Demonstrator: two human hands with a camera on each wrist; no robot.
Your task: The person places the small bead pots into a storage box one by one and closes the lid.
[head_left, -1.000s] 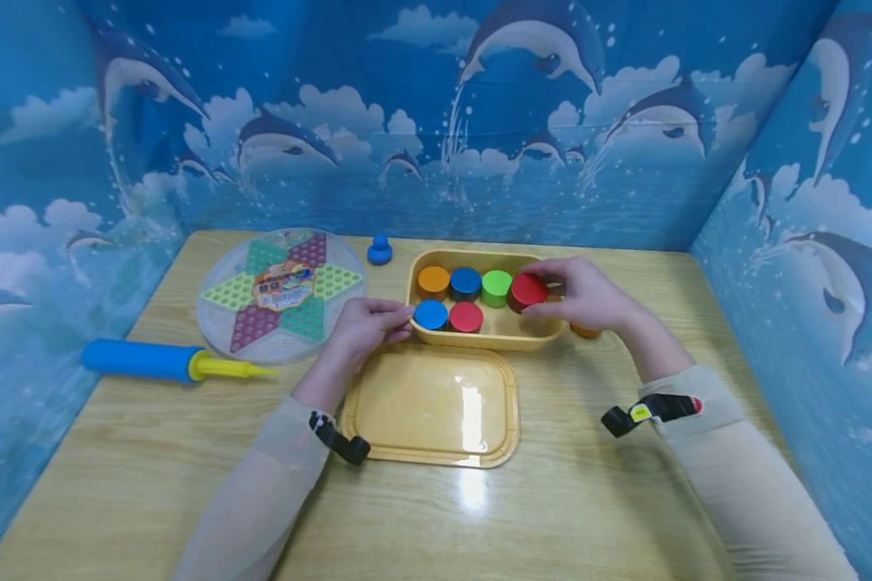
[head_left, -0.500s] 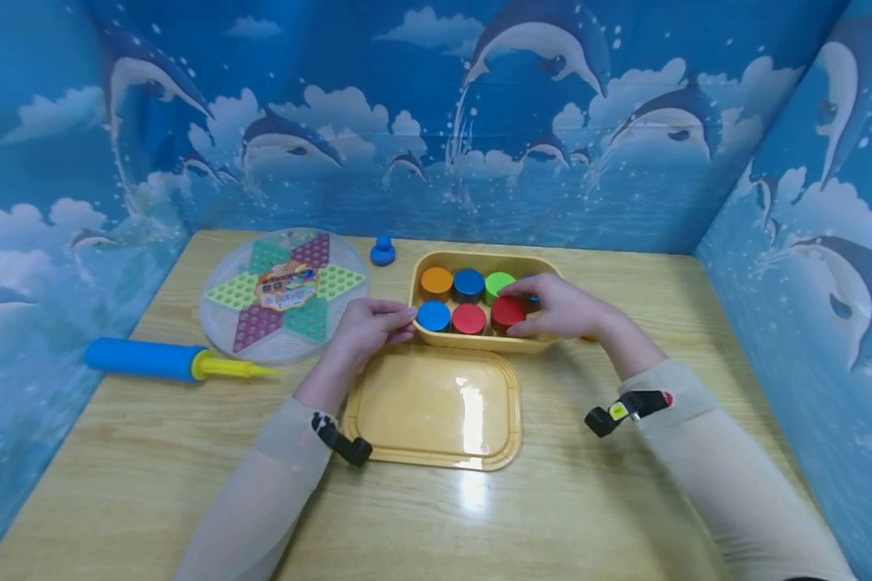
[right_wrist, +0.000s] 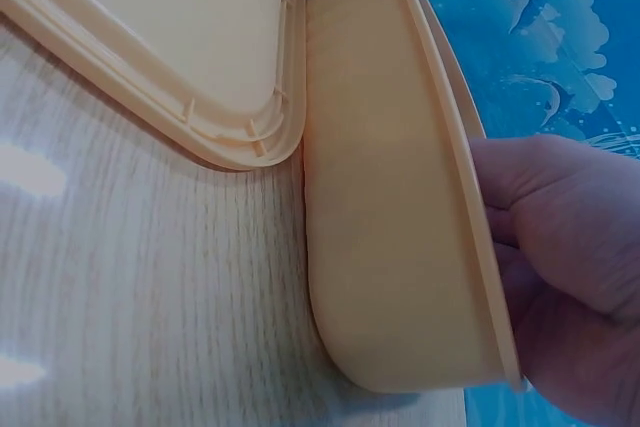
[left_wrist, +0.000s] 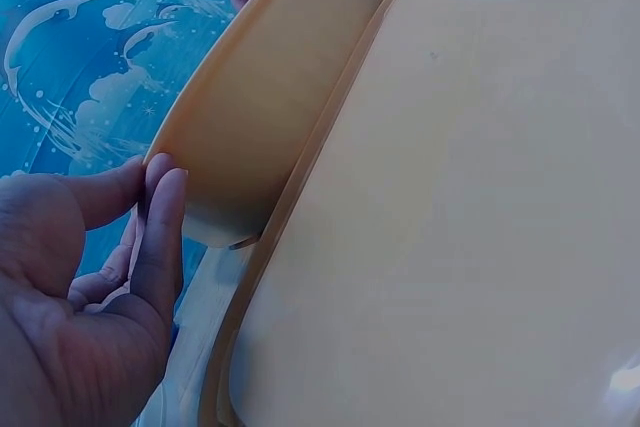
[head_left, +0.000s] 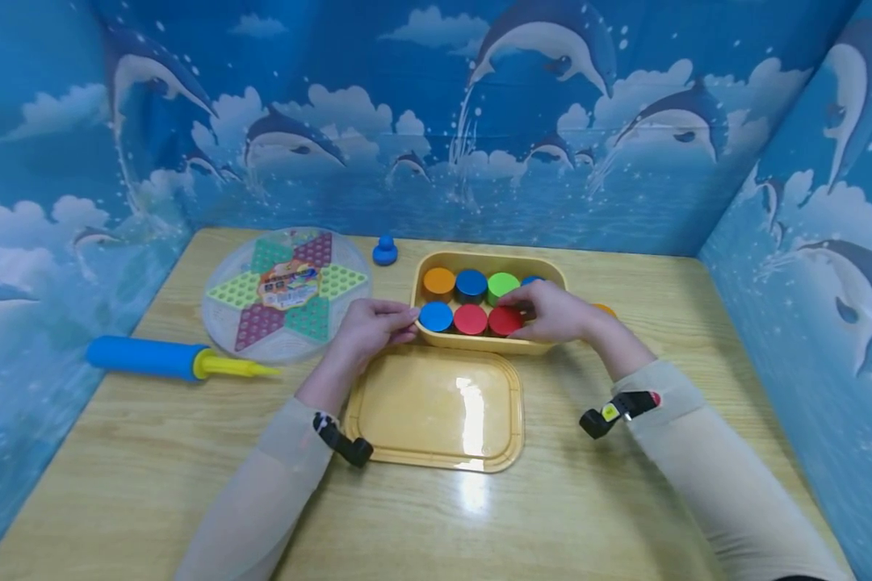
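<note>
A yellow plastic box (head_left: 480, 345) holds several round pots with coloured tops. Front row, left to right: a blue pot (head_left: 436, 316), a red pot (head_left: 470, 319) and another red pot (head_left: 504, 321). Behind them stand an orange pot (head_left: 439, 282), a dark blue pot (head_left: 471, 286), a green pot (head_left: 503, 286) and a partly hidden blue pot (head_left: 531, 280). My right hand (head_left: 555, 313) reaches over the box's right end, thumb and fingers around the right-hand red pot. My left hand (left_wrist: 110, 287) pinches the rim at the box's left end between thumb and fingers.
A yellow lid (head_left: 436, 407) lies flat in front of the box. An orange round thing (head_left: 605, 309) shows behind my right wrist. To the left are a round Chinese checkers board (head_left: 287, 294), a blue-and-yellow hand pump (head_left: 145, 357) and a small blue toy (head_left: 385, 251).
My right hand has moved the red pot left and toward me, into the front row beside the other red one. My left hand has stayed on the rim.
</note>
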